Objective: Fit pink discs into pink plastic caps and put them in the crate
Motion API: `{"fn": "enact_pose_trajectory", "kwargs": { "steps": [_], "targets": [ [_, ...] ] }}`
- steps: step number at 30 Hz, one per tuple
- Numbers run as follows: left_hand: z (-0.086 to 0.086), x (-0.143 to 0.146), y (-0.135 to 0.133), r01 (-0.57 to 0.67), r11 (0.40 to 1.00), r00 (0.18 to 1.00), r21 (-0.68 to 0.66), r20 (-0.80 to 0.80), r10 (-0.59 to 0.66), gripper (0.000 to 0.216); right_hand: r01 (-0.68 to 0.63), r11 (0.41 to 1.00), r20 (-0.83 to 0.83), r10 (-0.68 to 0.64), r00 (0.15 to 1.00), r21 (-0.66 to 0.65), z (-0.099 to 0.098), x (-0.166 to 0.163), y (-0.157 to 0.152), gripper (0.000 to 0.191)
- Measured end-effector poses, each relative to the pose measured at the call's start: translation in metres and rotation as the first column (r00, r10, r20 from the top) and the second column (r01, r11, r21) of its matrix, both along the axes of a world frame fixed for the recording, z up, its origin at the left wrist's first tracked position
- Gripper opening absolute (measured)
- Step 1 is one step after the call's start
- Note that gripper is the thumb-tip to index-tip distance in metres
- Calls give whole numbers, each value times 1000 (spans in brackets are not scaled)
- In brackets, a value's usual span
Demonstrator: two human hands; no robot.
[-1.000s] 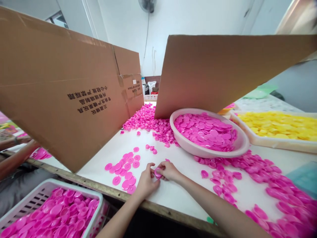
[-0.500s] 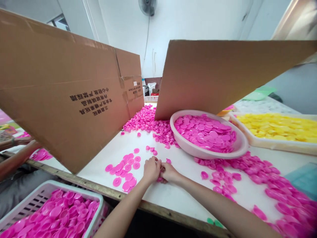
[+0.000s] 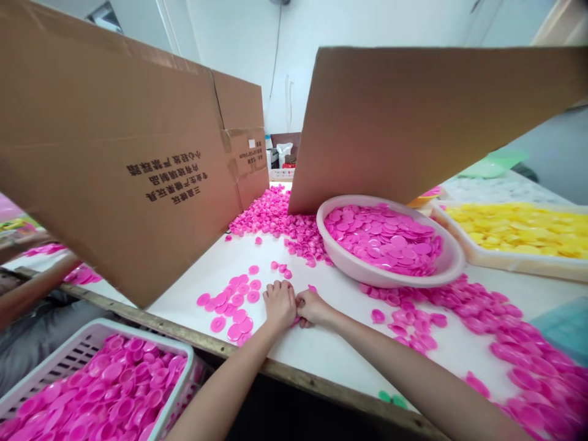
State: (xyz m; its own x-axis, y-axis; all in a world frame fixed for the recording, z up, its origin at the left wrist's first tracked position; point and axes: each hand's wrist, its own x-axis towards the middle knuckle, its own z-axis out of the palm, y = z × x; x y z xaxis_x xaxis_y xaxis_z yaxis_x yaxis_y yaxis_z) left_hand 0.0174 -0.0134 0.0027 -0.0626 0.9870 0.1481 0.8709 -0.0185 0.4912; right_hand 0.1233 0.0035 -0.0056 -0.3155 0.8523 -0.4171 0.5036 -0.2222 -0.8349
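My left hand and my right hand meet low over the white table. Both have curled, closed fingers around a small pink plastic piece, mostly hidden; only a sliver shows between them. Left of my hands lie flat pink discs, loosely spread and partly overlapping. Just beyond my fingers are several small pink cups. To the right, more pink cup-shaped pieces are strewn across the tabletop.
A pale basin of pink discs stands right of centre, before a leaning cardboard sheet. Another cardboard panel stands left. A tray holds yellow pieces. Below left is a basket of pink cups; another person's arm is beyond.
My left hand has turned so its back faces up more, its fingers bunched against my right hand. The camera view has tilted slightly downward.
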Motion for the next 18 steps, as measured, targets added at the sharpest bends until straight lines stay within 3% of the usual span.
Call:
{"fn": "enact_pose_trajectory", "kwargs": {
  "steps": [4,8,11,14,16,18],
  "targets": [
    [16,-11,-16,92,994,984,-66,157,-80,46,-20,994,-60,26,998,105,15,-17,-11,8],
    [46,-75,-53,64,994,984,-91,174,-47,48,-272,951,-210,299,931,149,31,-44,-21,24],
    [77,-150,-89,-210,965,971,-159,-147,187,44,-328,847,-5,363,932,418,28,-62,-18,30],
    [95,-204,-118,-532,845,709,-55,-574,409,40,-403,677,236,329,914,616,14,-73,-13,46],
    [94,-214,-125,-552,833,607,43,-665,436,40,-462,632,334,320,887,623,4,-75,-13,53],
    [83,-200,-119,-450,892,692,35,-619,373,43,-469,632,378,284,881,617,-3,-72,-18,51]
  ]
}}
